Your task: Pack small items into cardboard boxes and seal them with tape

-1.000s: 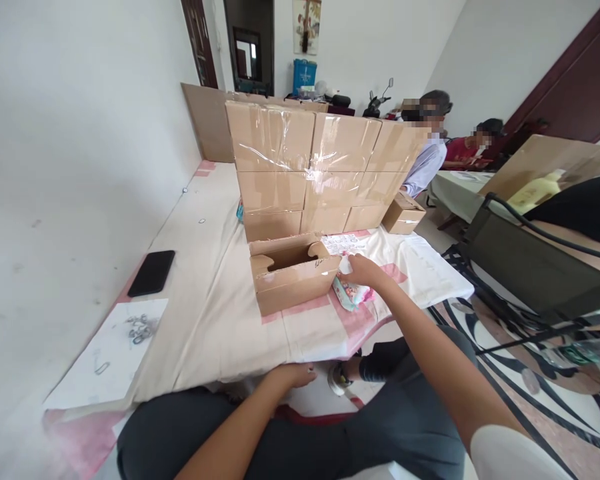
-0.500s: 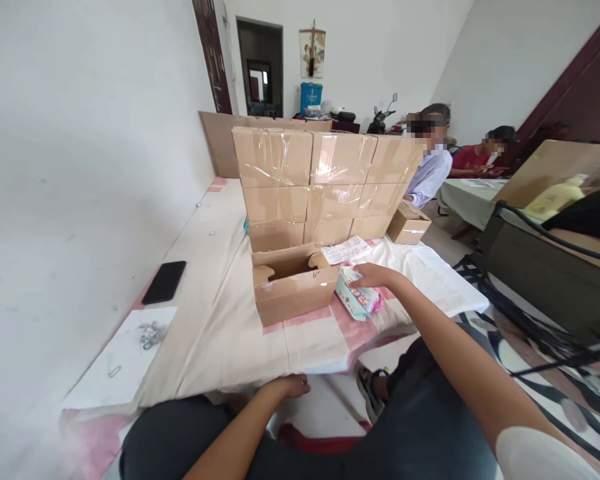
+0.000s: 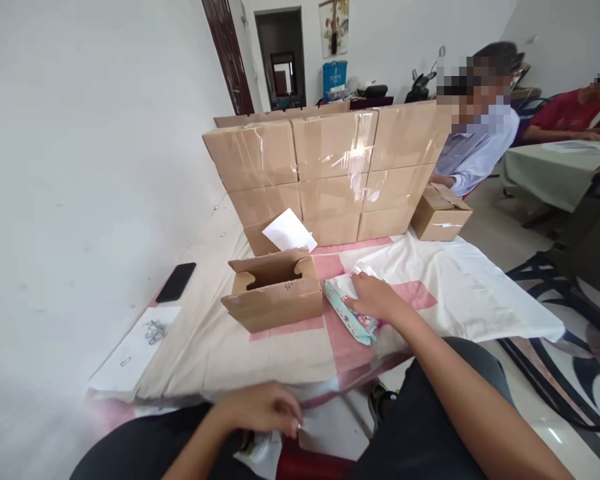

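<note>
My right hand [image 3: 373,297] is closed over a soft teal-and-white packet [image 3: 350,313] that looks like a pack of wet wipes. The packet lies on the cloth just right of an open cardboard box [image 3: 280,303], and my fingers cover part of its top. That box stands with its flaps up, its inside dark. Low in front, over my lap and below the table's front edge, is my left hand [image 3: 265,408], its fingers bent and smeared by motion. A white sheet of paper [image 3: 289,230] stands tilted behind the box, in front of the stacked cartons.
A wall of taped cartons [image 3: 330,173] rises at the back of the cloth-covered table [image 3: 200,360]. Another carton [image 3: 441,213] stands right of it. On the left lie a black phone [image 3: 177,283] and paper clips [image 3: 155,331] on paper. Two people sit beyond, at right.
The view has shifted. A printed sheet that lay right of the open box is gone from there; a white sheet now stands behind the box. My left hand has moved nearer my lap.
</note>
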`<state>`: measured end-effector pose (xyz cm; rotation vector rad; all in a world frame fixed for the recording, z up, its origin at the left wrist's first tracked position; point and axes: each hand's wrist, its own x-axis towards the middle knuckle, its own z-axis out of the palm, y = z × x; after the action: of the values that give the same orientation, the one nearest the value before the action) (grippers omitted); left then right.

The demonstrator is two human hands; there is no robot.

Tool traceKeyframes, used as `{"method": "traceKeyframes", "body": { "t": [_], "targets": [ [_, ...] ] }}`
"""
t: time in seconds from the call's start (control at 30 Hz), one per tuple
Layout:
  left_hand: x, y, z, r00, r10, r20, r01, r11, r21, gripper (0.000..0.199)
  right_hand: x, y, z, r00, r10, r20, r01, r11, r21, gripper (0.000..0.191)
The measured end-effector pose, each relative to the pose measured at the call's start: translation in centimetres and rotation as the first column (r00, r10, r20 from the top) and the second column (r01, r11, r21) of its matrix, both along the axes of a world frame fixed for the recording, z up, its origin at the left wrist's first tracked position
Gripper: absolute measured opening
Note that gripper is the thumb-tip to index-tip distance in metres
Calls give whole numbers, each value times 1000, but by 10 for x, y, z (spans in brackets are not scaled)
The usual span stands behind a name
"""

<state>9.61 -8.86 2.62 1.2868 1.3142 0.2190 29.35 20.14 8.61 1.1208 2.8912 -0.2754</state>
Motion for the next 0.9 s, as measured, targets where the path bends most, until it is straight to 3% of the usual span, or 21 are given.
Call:
{"method": "traceKeyframes", "body": {
  "t": [0.07, 0.1, 0.13, 0.2, 0.23, 0.27, 0.33, 0.37, 0.43, 0.53, 0.63, 0.7, 0.77, 0.9],
  "targets": [
    [-28, -15, 50, 964, 244, 109, -257, 957, 134, 46, 2, 1, 3, 1000, 8, 9, -8, 1000, -23, 48],
    [-44, -20, 75, 936, 326, 130, -350, 896, 273, 49, 3, 2, 5, 1000, 8, 8, -8, 999, -33, 48],
    [-59, -21, 99, 900, 411, 149, -433, 796, 423, 53, 4, 2, 7, 1000, 7, 3, -7, 999, -39, 47],
    [-85, -11, 135, 776, 606, 174, -516, 453, 726, 51, 5, 0, 9, 1000, 4, -13, -5, 999, -45, 47],
    [-96, 0, 147, 704, 698, 134, -490, 340, 803, 43, 4, -2, 9, 1000, 1, -22, -2, 999, -44, 48],
    [-104, 15, 154, 653, 754, 74, -438, 297, 848, 37, 3, -4, 9, 1000, -4, -30, 3, 999, -39, 49],
    [-116, 48, 155, 676, 724, -135, -268, 412, 871, 36, 1, -9, 8, 999, -18, -46, 17, 1000, -17, 52],
    [-119, 64, 149, 706, 668, -235, -175, 486, 857, 40, -1, -12, 7, 998, -24, -57, 24, 1000, 0, 53],
    [-122, 85, 131, 750, 577, -322, -72, 555, 829, 43, -4, -17, 5, 996, -30, -82, 33, 999, 37, 54],
    [-118, 88, 99, 770, 509, -384, 18, 584, 811, 37, -7, -22, 0, 993, -32, -110, 41, 996, 84, 54],
    [-106, 70, 82, 753, 485, -445, 93, 591, 801, 34, -8, -24, -4, 994, -69, -89, 76, 994, 82, 57],
    [-98, 59, 79, 711, 491, -504, 181, 565, 805, 35, -9, -26, -7, 993, -108, -41, 109, 993, 35, 64],
    [-92, 51, 78, 662, 529, -531, 271, 492, 827, 31, -9, -26, -7, 991, -132, -7, 132, 991, -7, 67],
    [-90, 41, 67, 682, 642, -351, 264, 231, 936, 23, -5, -14, -6, 989, -143, -50, 141, 989, -43, 61]
  ]
}}
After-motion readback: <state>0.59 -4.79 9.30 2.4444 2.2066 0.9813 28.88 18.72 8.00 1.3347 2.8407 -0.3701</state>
